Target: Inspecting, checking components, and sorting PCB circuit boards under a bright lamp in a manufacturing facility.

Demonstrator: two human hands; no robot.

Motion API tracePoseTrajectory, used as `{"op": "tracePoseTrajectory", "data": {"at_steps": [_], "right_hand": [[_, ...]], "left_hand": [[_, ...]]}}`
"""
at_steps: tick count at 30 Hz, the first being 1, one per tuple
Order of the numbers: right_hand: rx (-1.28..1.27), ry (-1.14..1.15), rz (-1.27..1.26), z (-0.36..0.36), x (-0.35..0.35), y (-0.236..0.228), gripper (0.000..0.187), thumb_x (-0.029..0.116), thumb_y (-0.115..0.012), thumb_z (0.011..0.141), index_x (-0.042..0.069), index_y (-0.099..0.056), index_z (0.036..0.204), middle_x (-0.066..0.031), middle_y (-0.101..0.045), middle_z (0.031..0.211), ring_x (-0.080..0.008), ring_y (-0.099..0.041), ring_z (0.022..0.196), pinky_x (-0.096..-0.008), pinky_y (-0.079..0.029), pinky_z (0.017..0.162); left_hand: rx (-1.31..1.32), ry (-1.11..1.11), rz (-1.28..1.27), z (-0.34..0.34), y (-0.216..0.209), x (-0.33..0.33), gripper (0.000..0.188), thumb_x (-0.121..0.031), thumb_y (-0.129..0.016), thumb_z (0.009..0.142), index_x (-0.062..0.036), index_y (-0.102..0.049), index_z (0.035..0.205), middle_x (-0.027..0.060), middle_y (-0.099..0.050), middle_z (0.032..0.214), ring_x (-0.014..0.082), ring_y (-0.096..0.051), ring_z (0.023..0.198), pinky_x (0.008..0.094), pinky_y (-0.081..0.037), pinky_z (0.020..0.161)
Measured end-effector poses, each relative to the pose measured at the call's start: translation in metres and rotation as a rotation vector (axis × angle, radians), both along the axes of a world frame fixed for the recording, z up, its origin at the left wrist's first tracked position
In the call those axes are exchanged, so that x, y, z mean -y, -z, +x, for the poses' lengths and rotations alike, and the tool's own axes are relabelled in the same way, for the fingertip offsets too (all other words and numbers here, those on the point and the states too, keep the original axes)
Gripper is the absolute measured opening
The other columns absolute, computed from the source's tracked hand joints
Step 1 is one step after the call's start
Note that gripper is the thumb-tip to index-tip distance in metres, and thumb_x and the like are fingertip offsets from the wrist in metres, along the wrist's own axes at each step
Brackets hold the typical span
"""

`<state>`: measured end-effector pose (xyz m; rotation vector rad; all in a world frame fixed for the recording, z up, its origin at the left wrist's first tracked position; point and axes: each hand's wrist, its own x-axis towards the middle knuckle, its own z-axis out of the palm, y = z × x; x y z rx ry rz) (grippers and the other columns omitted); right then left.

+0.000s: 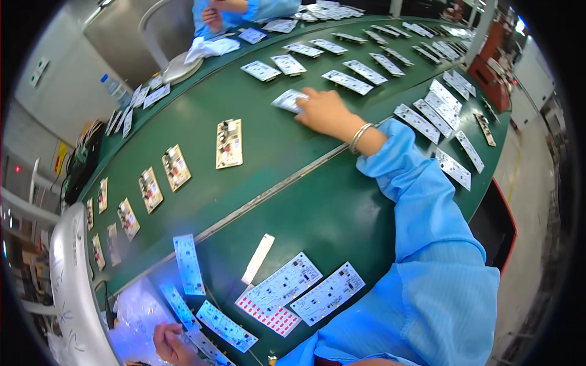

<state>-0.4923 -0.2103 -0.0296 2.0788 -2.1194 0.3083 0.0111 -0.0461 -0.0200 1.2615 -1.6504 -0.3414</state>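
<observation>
Your right hand (326, 113) reaches far across the green belt (287, 152), fingers together and pressed flat on a white circuit board (287, 99). The board lies flat, long axis running left-right, poking out leftward from under your fingertips. Your left hand (174, 343) sits low, fingers curled; I cannot tell whether they grip the blue-lit strips (223, 326) beside them.

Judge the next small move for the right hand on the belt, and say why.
Probably let go and draw back: the right hand lies stretched out over a white board already flat on the green belt, roughly in line with its neighbours.
</observation>
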Motion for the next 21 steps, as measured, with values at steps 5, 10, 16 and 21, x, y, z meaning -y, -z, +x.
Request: {"op": "tracePoseTrajectory", "data": {"at_steps": [5,10,16,21], "right_hand": [[0.315,-0.588,-0.367,0.088,-0.007,-0.028,0.039,0.025,-0.061,0.067,0.01,-0.051,0.102,-0.0154,-0.045,0.109,-0.0327,-0.043,0.097,-0.0386,-0.034,0.084],[0.382,-1.185,-0.66,0.195,0.002,-0.02,0.031,0.027,-0.059,0.066,0.014,-0.054,0.095,-0.0067,-0.048,0.104,-0.0228,-0.047,0.09,-0.0439,-0.029,0.085],[0.422,-1.545,-0.75,0.283,-0.023,-0.032,0.025,0.023,-0.051,0.071,0.015,-0.054,0.095,0.0002,-0.05,0.099,-0.0181,-0.048,0.083,-0.0502,-0.026,0.086],[0.534,-1.687,-0.615,0.286,-0.033,-0.019,0.034,0.015,-0.053,0.064,0.009,-0.051,0.098,-0.0042,-0.049,0.108,-0.0221,-0.045,0.091,-0.0482,-0.028,0.088]], "left_hand": [[0.004,-0.032,-0.083,-0.031,-0.017,-0.001,0.032,-0.023,-0.049,0.083,0.0068,-0.048,0.094,0.0107,-0.054,0.067,0.0172,-0.048,0.056,0.0273,-0.041,0.053],[-0.02,-0.155,-0.052,-0.04,-0.013,0.006,0.035,-0.023,-0.054,0.08,0.006,-0.047,0.097,0.0106,-0.054,0.07,0.0163,-0.048,0.06,0.0249,-0.04,0.057],[0.284,-0.21,-0.094,-0.009,0.0,0.017,0.095,-0.061,-0.058,0.06,-0.0017,-0.022,0.124,0.0106,-0.032,0.121,0.0226,-0.04,0.096,0.0316,-0.039,0.072],[0.153,-0.096,0.161,-0.043,-0.009,0.018,0.084,-0.03,-0.072,0.058,-0.0008,-0.024,0.12,0.0128,-0.034,0.114,0.0247,-0.035,0.107,0.0358,-0.031,0.09]]}}
